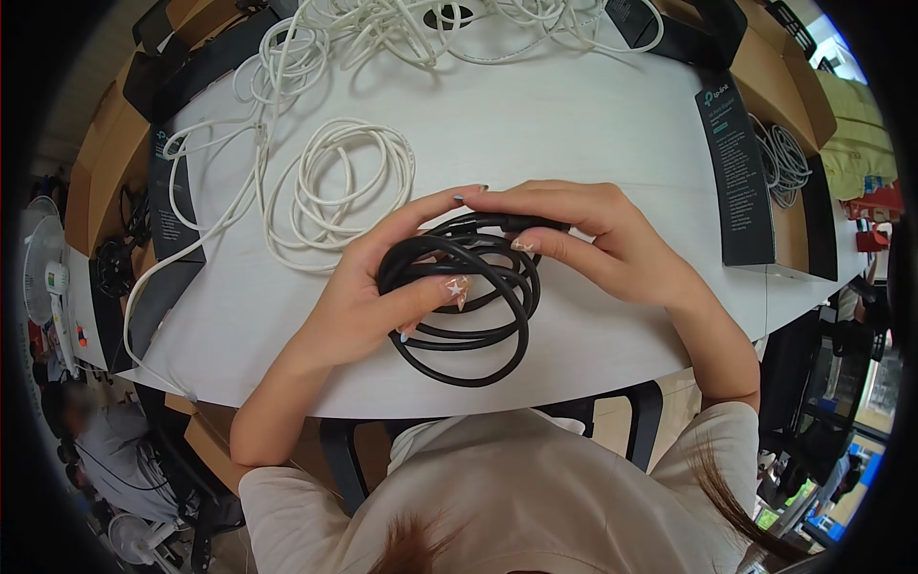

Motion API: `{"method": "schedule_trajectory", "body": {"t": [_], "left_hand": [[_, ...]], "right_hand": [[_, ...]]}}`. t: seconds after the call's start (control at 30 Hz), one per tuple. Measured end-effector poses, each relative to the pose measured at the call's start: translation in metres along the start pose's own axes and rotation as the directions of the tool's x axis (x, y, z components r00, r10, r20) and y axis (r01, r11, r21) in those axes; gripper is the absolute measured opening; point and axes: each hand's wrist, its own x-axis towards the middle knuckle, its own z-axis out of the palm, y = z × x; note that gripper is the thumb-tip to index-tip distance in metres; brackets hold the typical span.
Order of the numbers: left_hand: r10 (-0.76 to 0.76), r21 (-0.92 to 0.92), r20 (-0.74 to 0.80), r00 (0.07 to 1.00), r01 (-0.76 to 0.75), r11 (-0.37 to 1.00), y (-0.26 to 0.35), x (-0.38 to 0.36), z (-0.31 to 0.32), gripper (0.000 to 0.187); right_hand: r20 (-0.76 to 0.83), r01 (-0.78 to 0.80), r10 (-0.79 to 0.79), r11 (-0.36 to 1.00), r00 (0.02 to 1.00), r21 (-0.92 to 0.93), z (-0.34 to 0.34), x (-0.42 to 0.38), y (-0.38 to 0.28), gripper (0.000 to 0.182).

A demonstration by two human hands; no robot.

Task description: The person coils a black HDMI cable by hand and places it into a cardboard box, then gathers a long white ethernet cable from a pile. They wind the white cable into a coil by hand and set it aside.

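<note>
A coiled black cable (pixel 512 349) is held between my two hands above the white table (pixel 593 364), near its front edge. My left hand (pixel 382 287) wraps round the left side of the coil, thumb across the front. My right hand (pixel 583 234) pinches the black end piece of the cable at the coil's upper right, with its thumb below and fingers above. The fingertips of both hands meet over the top of the coil. A loose white cable coil (pixel 406 167) lies just behind my left hand.
More tangled white cables (pixel 373 29) spread over the back and left of the table. An open box (pixel 741 182) with a grey cable coil (pixel 784 163) stands at the right; another box (pixel 177 201) stands at the left. A person (pixel 120 459) is at the lower left, beyond the table.
</note>
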Motion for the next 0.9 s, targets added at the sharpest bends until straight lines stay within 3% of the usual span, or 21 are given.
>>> {"method": "schedule_trajectory", "body": {"t": [0.1,0.2,0.3,0.4,0.47,0.53,0.63,0.67,0.77,0.8,0.9], "left_hand": [[0.040,0.033,-0.003,0.999,-0.039,0.999,-0.001,-0.001,0.001,0.067],[0.107,0.072,0.023,0.994,-0.109,0.991,-0.006,-0.002,0.001,0.071],[0.106,0.018,0.024,0.994,-0.107,0.994,-0.008,-0.002,0.001,0.074],[0.124,0.044,-0.018,0.992,-0.123,0.991,-0.004,-0.003,0.006,0.075],[0.150,0.043,-0.029,0.988,-0.149,0.988,-0.006,-0.002,0.006,0.074],[0.197,0.022,-0.033,0.980,-0.197,0.980,-0.013,0.000,0.006,0.072],[0.211,-0.033,-0.080,0.974,-0.214,0.976,-0.019,0.003,0.005,0.068],[0.180,-0.076,-0.104,0.978,-0.188,0.979,-0.015,0.001,0.006,0.064],[0.184,-0.124,-0.132,0.974,-0.201,0.972,-0.014,0.000,0.005,0.061],[0.187,-0.113,-0.197,0.962,-0.212,0.971,-0.015,0.001,0.007,0.059],[0.130,-0.211,-0.172,0.976,-0.166,0.963,-0.014,0.004,-0.001,0.055]], "right_hand": [[-0.081,0.018,-0.039,0.968,0.996,-0.249,0.002,0.002,-0.007,0.033],[-0.057,-0.016,0.000,0.960,0.998,-0.278,0.001,0.001,-0.011,0.033],[-0.078,-0.156,0.147,0.980,0.986,-0.126,0.002,-0.001,-0.011,0.038],[-0.061,0.013,-0.016,0.999,0.998,-0.035,0.004,-0.001,-0.008,0.058],[-0.147,0.056,-0.085,0.980,0.986,-0.190,0.013,0.000,-0.017,0.075],[-0.133,0.024,-0.076,0.933,0.988,-0.360,0.017,-0.001,-0.026,0.104],[-0.218,0.055,-0.134,0.941,0.967,-0.335,0.024,-0.005,-0.020,0.089],[-0.290,0.044,-0.151,0.937,0.945,-0.345,0.025,-0.006,-0.021,0.066],[-0.336,0.053,-0.246,0.869,0.909,-0.492,0.020,-0.010,-0.007,0.037],[-0.455,0.074,-0.294,0.894,0.840,-0.442,0.024,-0.007,-0.005,0.018],[-0.441,0.003,-0.124,0.964,0.889,-0.265,0.020,-0.006,-0.005,0.014]]}}
